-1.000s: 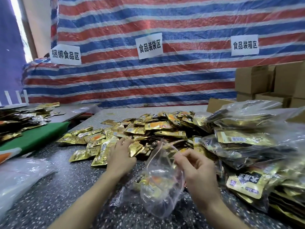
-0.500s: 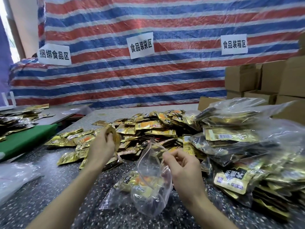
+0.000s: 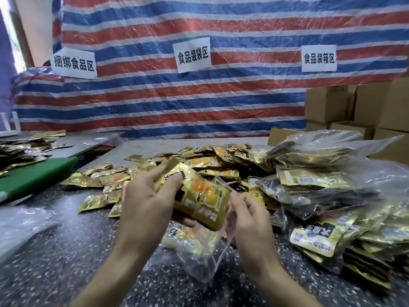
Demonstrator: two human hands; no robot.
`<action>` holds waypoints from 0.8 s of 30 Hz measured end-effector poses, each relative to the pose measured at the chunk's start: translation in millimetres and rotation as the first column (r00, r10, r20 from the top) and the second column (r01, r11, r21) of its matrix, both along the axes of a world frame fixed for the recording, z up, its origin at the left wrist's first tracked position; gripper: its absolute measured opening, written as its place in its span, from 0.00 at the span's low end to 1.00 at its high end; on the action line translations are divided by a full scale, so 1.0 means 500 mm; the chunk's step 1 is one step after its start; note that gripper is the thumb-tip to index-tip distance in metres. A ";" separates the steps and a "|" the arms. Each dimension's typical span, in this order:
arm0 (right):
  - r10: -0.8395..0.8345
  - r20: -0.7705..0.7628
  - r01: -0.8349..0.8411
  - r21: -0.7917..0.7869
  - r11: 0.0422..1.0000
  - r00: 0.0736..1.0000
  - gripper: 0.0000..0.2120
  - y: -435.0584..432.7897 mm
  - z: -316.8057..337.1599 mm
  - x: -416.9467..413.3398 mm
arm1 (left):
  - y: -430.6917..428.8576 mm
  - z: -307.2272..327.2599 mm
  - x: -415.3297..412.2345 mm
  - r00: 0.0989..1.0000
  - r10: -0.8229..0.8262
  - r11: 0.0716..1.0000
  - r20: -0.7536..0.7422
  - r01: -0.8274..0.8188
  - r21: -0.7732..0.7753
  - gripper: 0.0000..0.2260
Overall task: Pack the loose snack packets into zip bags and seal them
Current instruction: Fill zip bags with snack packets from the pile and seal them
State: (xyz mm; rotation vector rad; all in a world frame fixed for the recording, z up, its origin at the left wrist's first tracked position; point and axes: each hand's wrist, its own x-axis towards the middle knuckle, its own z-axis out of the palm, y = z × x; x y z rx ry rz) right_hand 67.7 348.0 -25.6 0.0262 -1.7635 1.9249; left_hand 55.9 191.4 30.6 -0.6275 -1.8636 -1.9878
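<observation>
My left hand (image 3: 146, 200) grips a gold snack packet (image 3: 203, 198) with an orange picture, held at the mouth of a clear zip bag (image 3: 203, 258). My right hand (image 3: 247, 220) pinches the bag's upper edge and holds it apart. Other gold packets lie inside the bag near its bottom. A heap of loose gold packets (image 3: 155, 171) is spread over the speckled table (image 3: 55, 262) behind my hands.
Filled clear bags of packets (image 3: 321, 185) pile up on the right. Cardboard boxes (image 3: 365, 107) stand at the back right. A green board (image 3: 33, 176) and more packets lie at left, with clear plastic (image 3: 20, 224) below. A striped tarp with three paper signs hangs behind.
My left hand picked a packet off the heap and brought it right to the bag's mouth. My right hand kept holding the bag's edge.
</observation>
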 end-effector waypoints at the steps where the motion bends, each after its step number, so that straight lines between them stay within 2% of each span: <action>1: 0.002 -0.018 -0.002 -0.004 1.000 1.000 0.18 -0.003 -0.002 0.001 | 0.011 -0.009 0.003 0.998 0.041 0.996 -0.045 -0.044 -0.083 0.09; 3: -0.018 -0.050 0.018 0.013 1.000 0.999 0.18 -0.006 -0.005 0.002 | 0.022 -0.021 0.009 0.979 0.115 0.965 -0.169 -0.150 -0.215 0.07; 5: -0.043 -0.074 0.045 0.033 0.998 0.996 0.17 -0.006 -0.006 0.004 | 0.022 -0.024 0.008 0.964 0.142 0.940 -0.224 -0.202 -0.274 0.07; 8: -0.103 -0.133 0.117 0.106 0.987 0.986 0.16 -0.003 -0.001 0.006 | 0.017 -0.025 -0.002 0.985 0.114 0.912 -0.130 -0.156 -0.380 0.08; 11: -0.099 -0.198 0.136 0.183 0.974 0.975 0.13 -0.003 0.003 0.009 | 0.023 -0.038 -0.006 0.999 -0.020 0.855 -0.035 -0.001 -0.518 0.05; 13: -0.078 -0.223 0.125 0.203 0.971 0.972 0.11 -0.007 0.002 0.013 | 0.029 -0.046 -0.004 0.994 -0.060 0.869 -0.096 0.005 -0.495 0.07; 16: -0.063 -0.208 0.110 0.224 0.968 0.976 0.11 -0.001 0.006 0.012 | 0.025 -0.039 -0.001 0.966 -0.003 0.890 -0.258 -0.116 -0.441 0.12; 19: 0.052 -0.199 -0.021 0.156 0.988 0.979 0.12 0.012 0.023 0.012 | 0.017 -0.028 -0.002 0.895 0.059 0.844 -0.441 -0.281 -0.457 0.14; 21: 0.096 -0.236 -0.080 0.079 0.994 0.967 0.11 0.015 0.034 0.015 | 0.016 -0.022 -0.004 0.809 0.099 0.783 -0.579 -0.423 -0.456 0.14; 23: 0.086 -0.251 -0.067 0.083 0.994 0.964 0.14 0.013 0.037 0.018 | 0.017 -0.020 -0.009 0.769 0.095 0.767 -0.632 -0.461 -0.446 0.15; 24: 0.084 -0.252 -0.060 0.103 0.993 0.964 0.16 0.014 0.034 0.018 | 0.015 -0.019 -0.014 0.793 0.060 0.784 -0.607 -0.413 -0.462 0.17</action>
